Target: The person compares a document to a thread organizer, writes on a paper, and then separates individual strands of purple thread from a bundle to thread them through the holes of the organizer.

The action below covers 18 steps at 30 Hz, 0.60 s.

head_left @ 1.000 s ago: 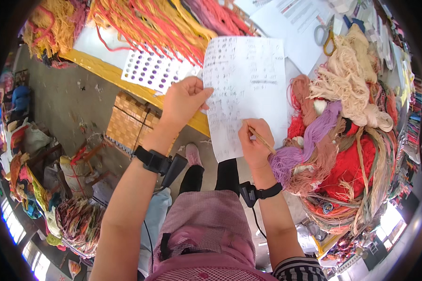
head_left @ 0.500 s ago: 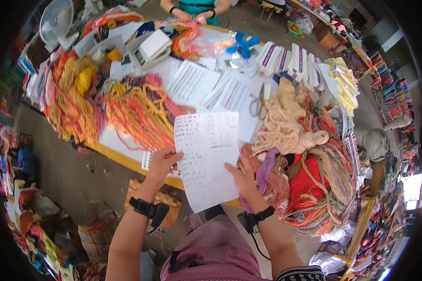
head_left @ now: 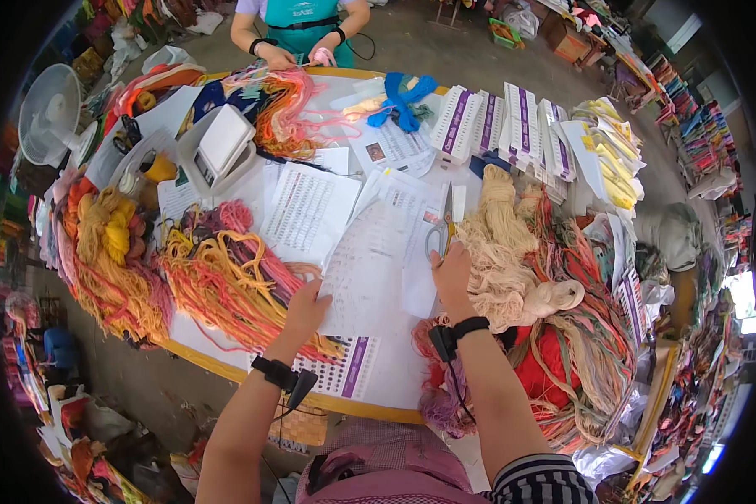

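Note:
My left hand (head_left: 308,309) is closed on the lower left edge of a thin white sheet of paper (head_left: 359,281), its faint handwritten lines showing on it. The sheet tilts away from me over other papers on the table. My right hand (head_left: 454,279) is right beside the handles of a pair of scissors (head_left: 437,238), between a printed paper and a cream yarn hank (head_left: 512,239). Its fingertips are partly hidden, so I cannot tell whether they grip anything. Orange and pink yarn hanks (head_left: 227,281) lie by my left hand.
Printed sheets (head_left: 307,210) and a white scale (head_left: 223,147) lie farther back. Cards with purple stripes (head_left: 458,122) stand at the back right. Mixed yarn (head_left: 584,336) heaps on the right. Across the table, a person in a teal apron (head_left: 302,21) handles pink yarn. A fan (head_left: 50,113) stands far left.
Both hands have moved forward over the table. The sheet has gone from upright before me to tilted over the papers, and my right hand has moved up beside the scissors.

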Tool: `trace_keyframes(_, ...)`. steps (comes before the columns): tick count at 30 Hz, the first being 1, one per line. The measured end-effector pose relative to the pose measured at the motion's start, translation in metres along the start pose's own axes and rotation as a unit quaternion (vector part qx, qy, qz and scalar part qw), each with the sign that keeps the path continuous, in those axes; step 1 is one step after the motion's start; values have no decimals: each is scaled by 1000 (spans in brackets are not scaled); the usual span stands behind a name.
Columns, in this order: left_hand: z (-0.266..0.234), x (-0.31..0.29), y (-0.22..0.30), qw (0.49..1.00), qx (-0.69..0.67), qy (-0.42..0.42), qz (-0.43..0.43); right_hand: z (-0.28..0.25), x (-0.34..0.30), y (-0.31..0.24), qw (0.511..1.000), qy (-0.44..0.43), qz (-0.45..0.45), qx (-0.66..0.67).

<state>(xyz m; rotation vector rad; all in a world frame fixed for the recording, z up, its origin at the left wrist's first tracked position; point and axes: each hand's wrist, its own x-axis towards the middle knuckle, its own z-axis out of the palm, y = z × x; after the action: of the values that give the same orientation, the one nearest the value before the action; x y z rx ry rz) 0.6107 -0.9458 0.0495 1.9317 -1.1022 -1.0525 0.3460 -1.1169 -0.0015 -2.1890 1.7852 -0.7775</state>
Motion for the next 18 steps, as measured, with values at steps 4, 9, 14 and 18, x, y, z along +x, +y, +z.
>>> trace_keyframes(4, 13, 31, -14, 1000, -24, -18, 10, 15, 18, 8, 992, -92, 49, -77)
trace_keyframes(9, 21, 53, -6, 998, 45, -43, -25, 3, 35, 11, 983, -115, 145, 13)
trace_keyframes(14, 50, 71, -8, 993, 83, -76, 24, -23, 44, 0, 868, -181, 324, 330)
trace_keyframes(18, 80, 85, 19, 987, 90, -136, -14, -14, 40, 2, 945, -170, 201, 194)
